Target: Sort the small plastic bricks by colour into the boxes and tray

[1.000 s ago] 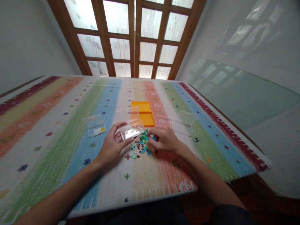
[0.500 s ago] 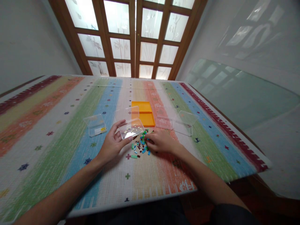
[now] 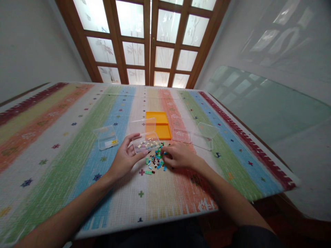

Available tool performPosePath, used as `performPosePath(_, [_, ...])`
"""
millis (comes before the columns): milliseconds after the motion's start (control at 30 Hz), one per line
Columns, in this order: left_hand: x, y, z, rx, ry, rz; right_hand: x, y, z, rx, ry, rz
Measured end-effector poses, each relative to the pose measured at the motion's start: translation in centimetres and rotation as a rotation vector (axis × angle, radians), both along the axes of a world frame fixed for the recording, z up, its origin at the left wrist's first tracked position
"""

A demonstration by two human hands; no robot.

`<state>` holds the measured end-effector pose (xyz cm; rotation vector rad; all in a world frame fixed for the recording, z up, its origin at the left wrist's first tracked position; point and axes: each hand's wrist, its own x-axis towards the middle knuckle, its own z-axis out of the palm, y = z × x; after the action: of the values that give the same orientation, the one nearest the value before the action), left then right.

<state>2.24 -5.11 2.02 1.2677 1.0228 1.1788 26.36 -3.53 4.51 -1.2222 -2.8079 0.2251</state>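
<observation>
Tilted in my left hand (image 3: pixel 127 152) is a clear plastic box (image 3: pixel 146 142) with its lid raised, holding several small cream-coloured pieces. The thumb presses its near edge while the fingers support the left end. Just below and to the right lies a loose pile of tiny building bricks (image 3: pixel 156 161) in green, blue, brown and white. My right hand (image 3: pixel 178 155) rests at the right side of this pile, fingers curled together with the tips down among the bricks. Whatever is between those fingertips is hidden or too small to name.
Behind the pile lies an open orange case (image 3: pixel 162 131). Two clear boxes stand open, one (image 3: pixel 106 144) at the left with yellow pieces and one (image 3: pixel 201 141) at the right. A striped cloth (image 3: pixel 124 203) covers the table, with a glass-paned door (image 3: pixel 148 51) beyond.
The cream pieces in the clear box show more plainly, as the glare on its bottom has gone. My right hand has shifted very slightly to the right at the pile.
</observation>
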Motion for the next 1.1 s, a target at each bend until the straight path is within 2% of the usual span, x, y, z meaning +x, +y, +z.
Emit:
performPosePath(167, [-0.01,-0.04,0.03,0.005,0.007,-0.001,0.09,0.18,-0.30,-0.044,0.040,0.090])
performPosePath(767, [-0.04,-0.14,0.10,-0.005,0.005,-0.008,0.78,0.34,-0.20,-0.140,0.052,0.102])
performPosePath(1100, [-0.12,0.06,-0.29,0.015,0.024,-0.023,0.65,0.43,-0.05,-0.037,0.072,0.057])
